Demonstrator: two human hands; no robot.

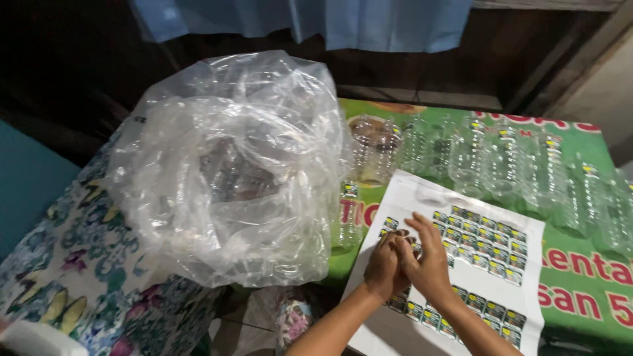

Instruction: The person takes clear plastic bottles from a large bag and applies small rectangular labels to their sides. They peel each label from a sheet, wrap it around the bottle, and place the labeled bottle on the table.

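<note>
A white sheet (488, 290) of small dark-and-yellow stickers lies on a green printed banner (580, 277). My left hand (384, 267) and my right hand (427, 260) meet over the sheet's left half, fingertips pressed together on a sticker. Whether a sticker is lifted is hidden by my fingers. Behind the sheet stands a row of several clear empty plastic bottles (501, 165), some bearing small labels. One labelled bottle (347, 214) stands alone by the sheet's left edge.
A big clear plastic bag (231, 171) holding more clear bottles sits to the left on a flowered cloth (72, 264). A blue curtain (303, 20) hangs at the back. A wooden wall runs behind the banner.
</note>
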